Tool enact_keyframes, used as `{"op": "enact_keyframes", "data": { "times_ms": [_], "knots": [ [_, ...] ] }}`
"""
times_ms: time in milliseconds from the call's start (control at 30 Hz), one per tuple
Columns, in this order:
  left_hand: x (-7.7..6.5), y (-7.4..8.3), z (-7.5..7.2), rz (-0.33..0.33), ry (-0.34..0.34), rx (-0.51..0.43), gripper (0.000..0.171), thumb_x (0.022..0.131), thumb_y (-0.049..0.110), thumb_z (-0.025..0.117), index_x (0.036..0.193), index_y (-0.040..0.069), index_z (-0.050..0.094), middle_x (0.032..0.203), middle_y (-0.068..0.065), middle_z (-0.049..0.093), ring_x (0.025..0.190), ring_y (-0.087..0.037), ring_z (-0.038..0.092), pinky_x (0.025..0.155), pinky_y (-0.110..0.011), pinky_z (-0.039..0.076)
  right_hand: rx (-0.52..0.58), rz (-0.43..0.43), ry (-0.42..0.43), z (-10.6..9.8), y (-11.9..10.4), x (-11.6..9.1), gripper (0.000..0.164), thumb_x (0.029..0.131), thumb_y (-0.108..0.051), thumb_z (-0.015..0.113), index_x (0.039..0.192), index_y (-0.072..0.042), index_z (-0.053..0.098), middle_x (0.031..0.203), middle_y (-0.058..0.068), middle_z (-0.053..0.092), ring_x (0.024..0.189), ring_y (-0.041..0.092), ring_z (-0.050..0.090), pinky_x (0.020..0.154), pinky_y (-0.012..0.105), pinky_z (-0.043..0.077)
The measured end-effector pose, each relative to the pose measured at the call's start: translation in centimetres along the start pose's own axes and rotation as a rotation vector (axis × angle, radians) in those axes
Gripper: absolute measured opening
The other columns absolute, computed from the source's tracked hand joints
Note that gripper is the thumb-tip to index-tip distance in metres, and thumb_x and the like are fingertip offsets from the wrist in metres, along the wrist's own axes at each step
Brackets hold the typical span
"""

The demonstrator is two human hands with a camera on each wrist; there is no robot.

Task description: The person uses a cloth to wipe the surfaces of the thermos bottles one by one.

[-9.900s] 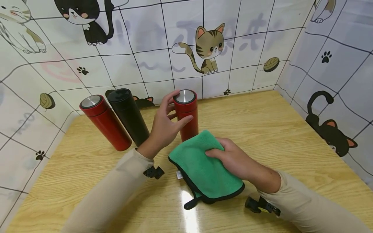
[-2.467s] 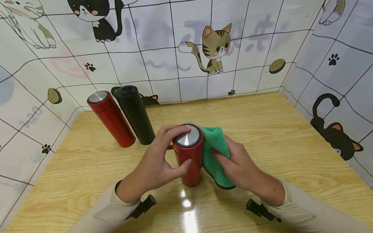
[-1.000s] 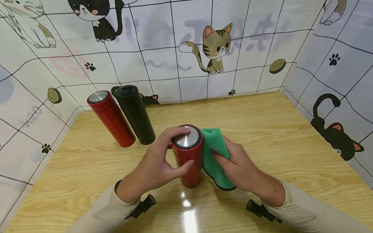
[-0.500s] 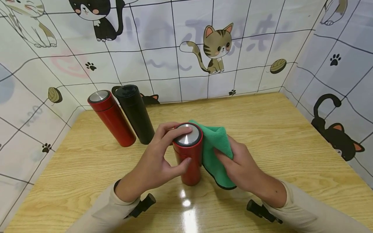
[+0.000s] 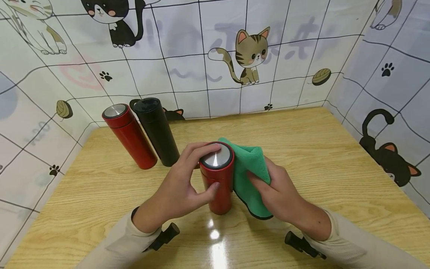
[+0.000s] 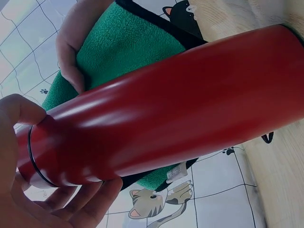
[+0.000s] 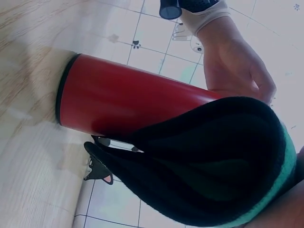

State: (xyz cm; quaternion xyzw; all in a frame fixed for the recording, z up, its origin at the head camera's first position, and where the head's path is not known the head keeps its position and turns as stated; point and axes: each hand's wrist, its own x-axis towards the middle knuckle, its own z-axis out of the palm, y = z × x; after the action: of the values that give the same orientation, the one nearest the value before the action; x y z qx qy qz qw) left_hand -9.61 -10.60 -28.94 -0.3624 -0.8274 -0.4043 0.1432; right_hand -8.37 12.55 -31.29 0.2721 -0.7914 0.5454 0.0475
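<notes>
A red thermos flask (image 5: 220, 194) with a silver-topped lid stands upright on the table in the head view. My left hand (image 5: 178, 183) grips it near the top, thumb on the near side and one finger across the lid. In the left wrist view the thumb and fingers wrap the flask (image 6: 166, 109) around its lid seam. My right hand (image 5: 282, 190) holds a folded green cloth (image 5: 250, 168) with black edging against the flask's right side. The right wrist view has the cloth (image 7: 213, 161) bent in a loop beside the flask; the right fingers are mostly hidden.
Another red thermos (image 5: 131, 138) and a black thermos (image 5: 158, 134) stand side by side at the back left of the wooden table (image 5: 302, 142). A cat-print sheet (image 5: 188, 74) rises behind and along both sides.
Since the earliest frame the flask has come nearer, with my left hand on it, and the cloth has moved up against its side. Over the last second the cloth and flask shift only slightly.
</notes>
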Motion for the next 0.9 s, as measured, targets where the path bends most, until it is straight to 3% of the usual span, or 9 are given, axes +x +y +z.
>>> {"op": "enact_keyframes", "data": {
  "times_ms": [300, 567, 900],
  "knots": [
    [0.0, 0.02, 0.27, -0.034, 0.019, -0.026, 0.072, 0.074, 0.026, 0.076, 0.136, 0.026, 0.039, 0.13, 0.004, 0.043, 0.116, -0.008, 0.047, 0.086, -0.025, 0.052, -0.026, 0.02, -0.033, 0.11, 0.31, 0.16, 0.044, 0.095, -0.008, 0.044, 0.138, -0.019, 0.039, 0.134, 0.0, 0.051, 0.117, 0.014, 0.054, 0.093, 0.029, 0.048],
    [0.1, -0.2, 0.25, 0.003, -0.012, -0.095, 0.075, 0.077, 0.019, 0.074, 0.138, 0.017, 0.031, 0.135, 0.003, 0.041, 0.122, -0.01, 0.043, 0.091, -0.027, 0.05, -0.017, 0.0, 0.02, -0.05, -0.18, 0.07, 0.046, 0.095, -0.005, 0.043, 0.138, -0.019, 0.039, 0.134, 0.001, 0.051, 0.119, 0.01, 0.052, 0.092, 0.025, 0.048],
    [0.09, -0.35, 0.39, 0.021, -0.009, -0.082, 0.07, 0.078, 0.018, 0.072, 0.137, 0.017, 0.032, 0.138, 0.001, 0.039, 0.121, -0.012, 0.044, 0.089, -0.028, 0.051, -0.036, 0.015, -0.014, -0.01, 0.21, 0.23, 0.043, 0.095, -0.008, 0.043, 0.137, -0.02, 0.04, 0.133, -0.002, 0.051, 0.117, 0.011, 0.054, 0.093, 0.029, 0.049]
  ]
}}
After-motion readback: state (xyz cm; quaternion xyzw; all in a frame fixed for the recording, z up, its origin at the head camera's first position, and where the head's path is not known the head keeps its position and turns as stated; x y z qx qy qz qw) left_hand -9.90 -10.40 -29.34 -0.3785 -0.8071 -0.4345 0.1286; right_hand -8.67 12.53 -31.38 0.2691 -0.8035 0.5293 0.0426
